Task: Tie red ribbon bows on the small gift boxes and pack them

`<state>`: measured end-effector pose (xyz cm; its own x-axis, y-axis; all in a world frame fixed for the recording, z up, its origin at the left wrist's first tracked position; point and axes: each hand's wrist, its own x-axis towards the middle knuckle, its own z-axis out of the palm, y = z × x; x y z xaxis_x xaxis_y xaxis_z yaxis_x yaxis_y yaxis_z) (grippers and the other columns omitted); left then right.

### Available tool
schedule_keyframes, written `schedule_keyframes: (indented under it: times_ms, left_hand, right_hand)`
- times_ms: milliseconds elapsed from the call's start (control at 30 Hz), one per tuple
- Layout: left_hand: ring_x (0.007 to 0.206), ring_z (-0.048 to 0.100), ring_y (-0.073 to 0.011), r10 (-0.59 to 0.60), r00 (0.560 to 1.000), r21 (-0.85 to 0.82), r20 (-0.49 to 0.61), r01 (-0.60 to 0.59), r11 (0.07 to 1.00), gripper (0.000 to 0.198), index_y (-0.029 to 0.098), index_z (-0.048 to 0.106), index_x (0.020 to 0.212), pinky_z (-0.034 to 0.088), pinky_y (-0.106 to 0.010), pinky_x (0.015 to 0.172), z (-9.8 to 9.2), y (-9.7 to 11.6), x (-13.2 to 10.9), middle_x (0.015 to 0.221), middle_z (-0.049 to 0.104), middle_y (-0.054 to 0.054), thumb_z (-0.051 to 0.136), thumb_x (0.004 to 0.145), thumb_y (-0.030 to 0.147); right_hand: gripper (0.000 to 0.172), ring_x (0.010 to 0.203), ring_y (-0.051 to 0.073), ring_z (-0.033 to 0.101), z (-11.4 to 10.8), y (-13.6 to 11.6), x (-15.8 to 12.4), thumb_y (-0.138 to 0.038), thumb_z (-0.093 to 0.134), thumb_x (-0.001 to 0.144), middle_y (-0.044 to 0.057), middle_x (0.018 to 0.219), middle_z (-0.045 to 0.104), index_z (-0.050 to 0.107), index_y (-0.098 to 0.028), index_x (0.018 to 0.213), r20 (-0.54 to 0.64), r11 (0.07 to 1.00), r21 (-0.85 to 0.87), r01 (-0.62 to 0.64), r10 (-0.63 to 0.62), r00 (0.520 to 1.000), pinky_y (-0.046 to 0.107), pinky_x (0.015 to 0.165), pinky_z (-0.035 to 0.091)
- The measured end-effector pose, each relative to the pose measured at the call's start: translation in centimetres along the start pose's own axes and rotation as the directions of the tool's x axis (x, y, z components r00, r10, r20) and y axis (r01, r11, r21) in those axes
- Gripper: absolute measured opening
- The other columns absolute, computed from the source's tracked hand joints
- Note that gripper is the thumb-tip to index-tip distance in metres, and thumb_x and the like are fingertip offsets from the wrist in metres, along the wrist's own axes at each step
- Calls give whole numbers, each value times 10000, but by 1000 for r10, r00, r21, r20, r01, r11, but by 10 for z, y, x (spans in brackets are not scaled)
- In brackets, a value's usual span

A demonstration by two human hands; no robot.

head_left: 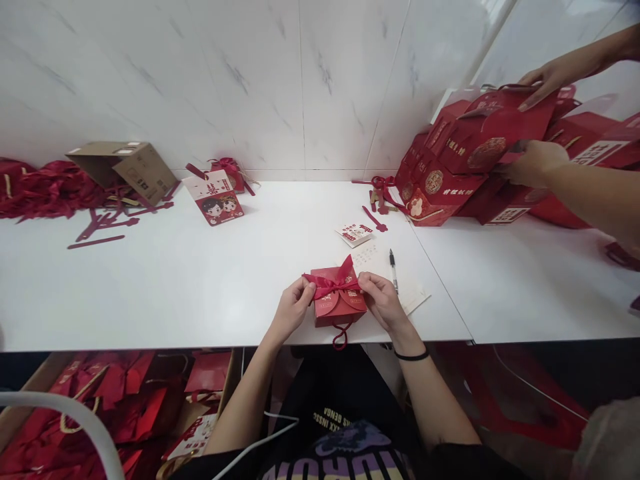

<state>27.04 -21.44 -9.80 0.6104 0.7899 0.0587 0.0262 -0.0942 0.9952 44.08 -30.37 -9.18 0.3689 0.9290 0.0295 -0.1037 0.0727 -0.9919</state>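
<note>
A small red gift box [340,305] stands at the front edge of the white table, a red ribbon [334,285] tied in a bow across its top. My left hand [293,301] pinches the bow's left side between thumb and fingers. On the other side my right hand [383,299] grips the bow's right side. A dark red cord loop [341,337] hangs from the box's near face, over the table edge. Just right of my right hand lie a black-capped pen [393,270] and a sheet of paper [416,298].
Stacked red gift boxes [470,153] fill the back right, with another person's hands [537,160] on them. A cardboard box [125,170], red ribbon pile [55,190] and printed card [215,199] stand at left. Below the table, a carton holds red bags [110,400].
</note>
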Motion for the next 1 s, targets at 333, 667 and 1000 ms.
schedule_keyframes:
  times_ms: [333,667,1000]
  left_hand:
    - [550,347,-94,-15,999,-21,42,16,1000,449,191,361,594,333,-235,531,-5,3,1,590,383,37,485,786,578]
    - [860,574,-152,7,993,1,116,-8,1000,309,190,505,924,467,-290,742,-26,5,22,994,552,-46,584,775,448]
    - [313,443,-104,88,990,-40,-110,-93,995,385,179,481,543,347,-231,400,-42,8,-23,325,403,54,478,836,430]
  right_hand:
    - [399,539,122,341,0,8,-3,-483,515,780,-19,601,327,322,-209,563,-15,998,-35,59,-59,998,261,513,351]
    - [699,1031,244,524,-6,0,-37,-512,729,639,105,1154,506,396,-240,1190,-32,897,-436,74,-97,995,396,841,461]
    - [328,986,227,559,-26,-12,-5,-336,557,810,98,1051,567,481,-199,1099,-379,810,-559,179,-442,813,417,812,485]
